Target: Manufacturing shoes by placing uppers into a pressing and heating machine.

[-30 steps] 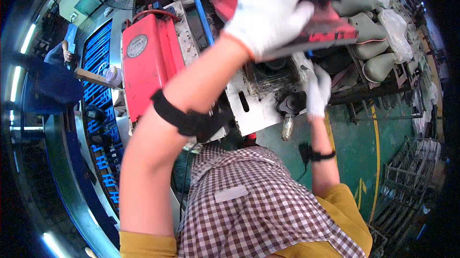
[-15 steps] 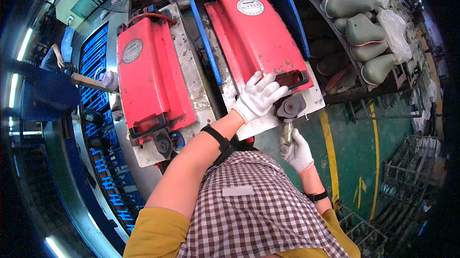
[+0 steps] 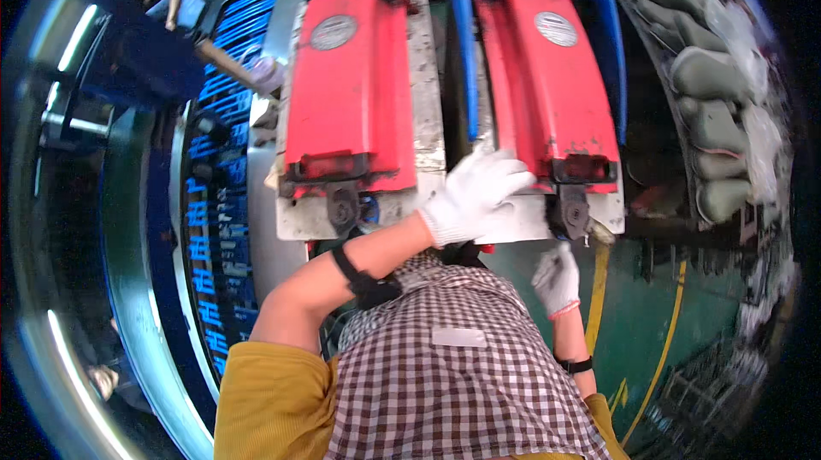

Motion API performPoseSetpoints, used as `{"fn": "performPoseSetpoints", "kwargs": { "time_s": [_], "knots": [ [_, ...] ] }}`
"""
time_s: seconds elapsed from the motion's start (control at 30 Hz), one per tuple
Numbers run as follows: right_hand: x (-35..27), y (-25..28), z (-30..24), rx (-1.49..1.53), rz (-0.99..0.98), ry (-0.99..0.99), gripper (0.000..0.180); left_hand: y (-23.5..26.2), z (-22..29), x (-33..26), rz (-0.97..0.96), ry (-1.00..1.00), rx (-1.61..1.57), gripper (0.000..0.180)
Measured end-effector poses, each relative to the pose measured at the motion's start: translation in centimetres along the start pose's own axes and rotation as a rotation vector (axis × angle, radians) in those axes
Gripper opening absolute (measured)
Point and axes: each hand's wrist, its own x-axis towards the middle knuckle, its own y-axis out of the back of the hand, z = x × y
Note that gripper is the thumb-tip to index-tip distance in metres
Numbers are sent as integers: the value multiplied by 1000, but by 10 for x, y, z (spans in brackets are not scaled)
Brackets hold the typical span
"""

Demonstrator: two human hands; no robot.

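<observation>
Two long red metal covers lie side by side on pale plates, the left cover (image 3: 338,109) and the right cover (image 3: 560,92). My left hand (image 3: 479,195), in a white glove, is blurred with its fingers stretched toward the right cover's near left corner; nothing shows in it. My right hand (image 3: 558,279), gloved too, is below the dark pivot block (image 3: 571,214) at that cover's near end. Its fingers look bent but are smeared. A brass-coloured handle (image 3: 601,231) sticks out rightward from the block, apart from the hand.
A blue frame (image 3: 462,50) surrounds the right cover. Grey-green foot-shaped moulds (image 3: 718,131) crowd a rack at right, some with clear plastic. Blue racks (image 3: 201,263) line the left. Wire racks (image 3: 710,383) stand at lower right. At far left is another person's arm (image 3: 174,8).
My right hand has come off the handle, which has swung from pointing toward me to pointing right. The view has turned, so both covers appear farther right and more upright.
</observation>
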Motion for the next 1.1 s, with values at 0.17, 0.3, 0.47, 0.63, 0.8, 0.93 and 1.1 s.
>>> {"fn": "performPoseSetpoints", "kwargs": {
  "time_s": [0.17,0.3,0.47,0.63,0.8,0.93,1.1],
  "knots": [
    [7,-135,30,-773,-441,-125,22,105,-19,-108,298,334,242,18],
    [28,-231,61,-1166,-740,-99,40,151,-30,-162,151,488,415,16],
    [57,-271,149,-947,-740,-469,23,132,-56,-173,-80,504,548,30],
    [7,-283,224,-536,-502,-716,33,128,-58,-176,-68,563,524,35],
    [41,-299,259,-646,-757,-941,77,136,-54,-168,-40,542,499,33],
    [2,-324,187,-1508,-973,-642,63,170,-38,-158,-108,660,424,40],
    [-1,-345,134,-1458,-899,-184,35,238,-12,-119,99,495,497,31]
  ]
}}
